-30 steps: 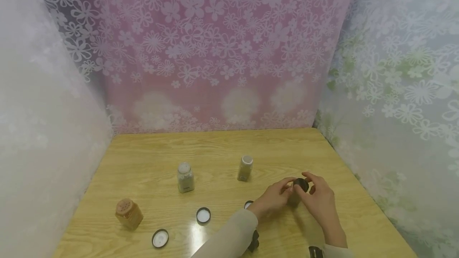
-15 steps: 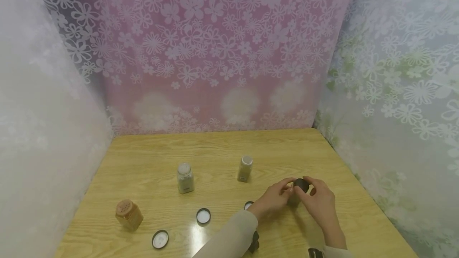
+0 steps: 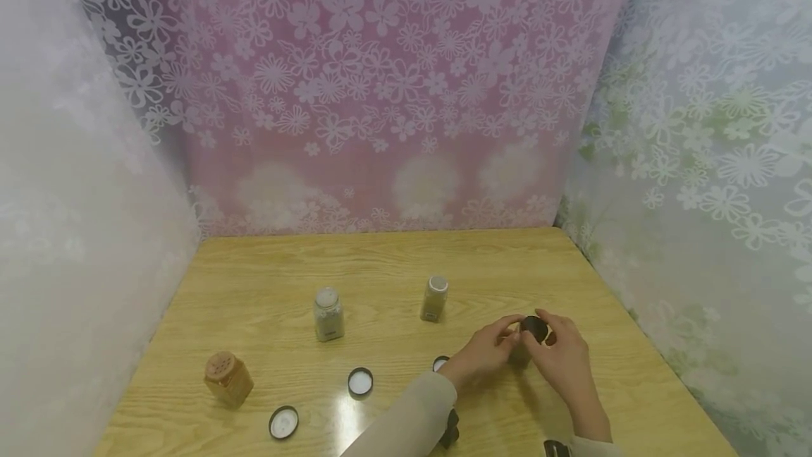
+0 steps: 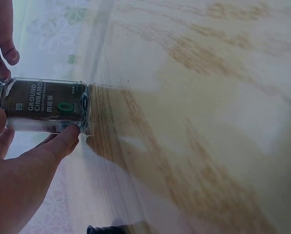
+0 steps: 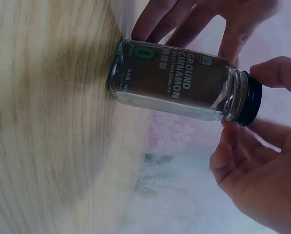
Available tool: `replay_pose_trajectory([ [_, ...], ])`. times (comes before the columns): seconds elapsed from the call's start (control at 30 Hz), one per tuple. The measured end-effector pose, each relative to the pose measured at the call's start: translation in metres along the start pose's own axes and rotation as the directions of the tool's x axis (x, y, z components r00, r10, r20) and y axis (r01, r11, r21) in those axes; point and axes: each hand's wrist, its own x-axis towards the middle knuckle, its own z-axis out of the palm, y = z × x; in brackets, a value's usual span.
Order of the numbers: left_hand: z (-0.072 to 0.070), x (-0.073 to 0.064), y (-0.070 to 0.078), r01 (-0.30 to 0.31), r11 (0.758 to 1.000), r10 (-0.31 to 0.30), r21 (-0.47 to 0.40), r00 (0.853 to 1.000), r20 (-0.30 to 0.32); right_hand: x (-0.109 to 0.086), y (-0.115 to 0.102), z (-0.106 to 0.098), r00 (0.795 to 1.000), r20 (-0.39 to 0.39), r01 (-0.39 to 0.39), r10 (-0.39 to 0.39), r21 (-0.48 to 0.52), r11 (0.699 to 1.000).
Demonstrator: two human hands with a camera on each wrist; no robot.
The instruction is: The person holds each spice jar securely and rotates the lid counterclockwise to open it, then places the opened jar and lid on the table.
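Observation:
A clear glass jar of ground cinnamon [image 5: 164,80] stands upright on the wooden table at the right, its label readable in both wrist views. My left hand [image 3: 483,352] grips the jar's body, fingers along one side. At the top, my right hand [image 3: 564,358] pinches the black screw cap [image 5: 250,100] between thumb and fingers. The cap sits on the jar's threaded neck. In the head view the hands cover much of the jar [image 4: 45,105], though the dark cap top shows between them.
Left of the hands stand three uncapped spice jars: an orange-brown one [image 3: 228,378], a grey-white one [image 3: 328,314] and a greyish one [image 3: 434,299]. Black caps lie with white insides up, such as the left cap [image 3: 283,422] and middle cap [image 3: 360,382]; another is partly behind the left wrist.
The right hand's fingers shift slightly around the cap. The left hand and the jar stay nearly in place.

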Motion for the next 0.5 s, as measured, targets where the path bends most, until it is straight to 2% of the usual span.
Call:
replay_pose_trajectory([
  [0.13,0.0000,0.0004,0.0007,-0.009,0.999,0.009,0.032,1.000,-0.001,0.0016,0.0005,0.0008,0.998,-0.017,-0.053,0.053,-0.004,0.999],
  [0.23,0.0000,0.0007,0.0007,-0.013,0.999,0.013,0.040,1.000,-0.005,0.0015,0.0017,0.0009,0.997,-0.035,-0.065,0.065,-0.021,0.998],
  [0.37,0.0002,0.0009,0.0001,-0.010,1.000,0.010,0.027,1.000,-0.007,0.0005,0.0021,-0.0002,0.999,-0.002,-0.039,0.039,-0.027,0.999],
  [0.5,0.0001,0.0001,0.0002,-0.015,0.999,0.015,0.034,1.000,-0.011,0.0017,0.0021,-0.0005,0.998,0.019,-0.057,0.058,-0.034,0.998],
])
